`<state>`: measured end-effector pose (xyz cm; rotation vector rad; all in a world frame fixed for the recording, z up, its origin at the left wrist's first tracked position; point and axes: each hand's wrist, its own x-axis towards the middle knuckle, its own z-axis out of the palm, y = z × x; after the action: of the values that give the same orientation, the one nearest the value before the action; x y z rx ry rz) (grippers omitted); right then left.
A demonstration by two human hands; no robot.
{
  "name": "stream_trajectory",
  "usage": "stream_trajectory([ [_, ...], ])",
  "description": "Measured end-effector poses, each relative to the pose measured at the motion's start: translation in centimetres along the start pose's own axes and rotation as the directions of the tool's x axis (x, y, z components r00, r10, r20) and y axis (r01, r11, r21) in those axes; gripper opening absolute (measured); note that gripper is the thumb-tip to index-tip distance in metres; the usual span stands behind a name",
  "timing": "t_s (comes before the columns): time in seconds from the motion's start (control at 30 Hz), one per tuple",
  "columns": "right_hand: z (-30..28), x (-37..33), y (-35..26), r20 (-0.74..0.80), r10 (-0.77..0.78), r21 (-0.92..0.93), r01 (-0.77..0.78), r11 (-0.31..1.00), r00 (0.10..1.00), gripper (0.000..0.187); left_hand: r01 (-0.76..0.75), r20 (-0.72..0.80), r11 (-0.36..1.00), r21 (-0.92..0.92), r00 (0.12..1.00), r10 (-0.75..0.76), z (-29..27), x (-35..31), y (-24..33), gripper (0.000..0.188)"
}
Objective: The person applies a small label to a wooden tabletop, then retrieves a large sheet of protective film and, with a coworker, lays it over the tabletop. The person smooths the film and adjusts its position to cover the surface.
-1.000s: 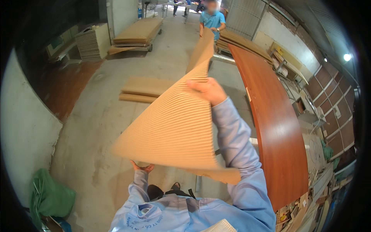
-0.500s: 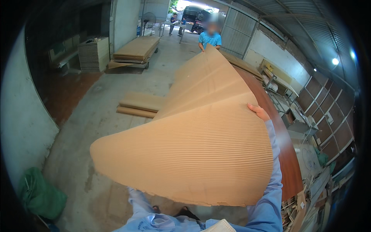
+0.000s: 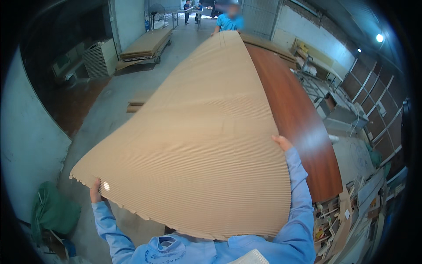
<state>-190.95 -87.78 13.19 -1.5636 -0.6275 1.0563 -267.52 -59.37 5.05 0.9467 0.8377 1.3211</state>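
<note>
A large brown sheet of corrugated cardboard (image 3: 206, 149), ribbed on its upper face, stretches from my chest to a person in a blue shirt (image 3: 229, 22) at the far end. My left hand (image 3: 95, 192) grips its ragged near-left edge, the fingers partly hidden by the sheet. My right hand (image 3: 283, 142) is closed on its right edge, with the thumb on top and the other fingers out of sight underneath. To the right, beside the sheet, lies a glossy reddish-brown wooden panel (image 3: 303, 127), partly covered by the cardboard.
Brown boards are stacked on a cart (image 3: 147, 44) at the far left. Folded cardboard (image 3: 134, 107) lies on the floor left of the sheet. A green sack (image 3: 55, 209) stands near left; wood scraps (image 3: 334, 224) are piled near right. Metal frames (image 3: 338, 108) stand at the right.
The sheet's curled near end has flattened and spread toward me and to the left. My left hand, hidden before, now shows on its edge. My right hand has moved slightly nearer.
</note>
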Motion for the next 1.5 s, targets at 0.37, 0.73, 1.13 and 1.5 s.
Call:
stream_trajectory([
  [0.37, 0.6, -22.0, 17.6, -0.051, -0.002, 0.283, 0.017, 0.959, 0.999, 0.044, 0.204, 0.012, 0.949, -0.242, 0.978, -0.207, 8.1, -14.5, -1.0, 0.050],
  [0.73, 1.8, -26.4, 21.2, -0.245, 0.105, 0.014, -0.104, 0.994, 0.964, 0.040, 0.308, -0.083, 0.949, 0.075, 0.950, -0.301, 10.5, -28.1, -8.8, 0.044],
  [1.13, -0.4, -30.1, 25.9, 0.024, 0.063, 0.721, -0.061, 0.690, 0.998, 0.065, -0.063, -0.141, 0.930, 0.363, 0.982, 0.122, 8.7, -29.8, -2.5, 0.041],
  [1.5, -13.6, -25.0, 23.8, -0.484, 0.486, 0.859, 0.290, 0.422, 0.728, 0.085, -0.132, -0.160, 0.854, 0.504, 0.957, 0.242, 6.6, -29.4, 5.1, 0.033],
])
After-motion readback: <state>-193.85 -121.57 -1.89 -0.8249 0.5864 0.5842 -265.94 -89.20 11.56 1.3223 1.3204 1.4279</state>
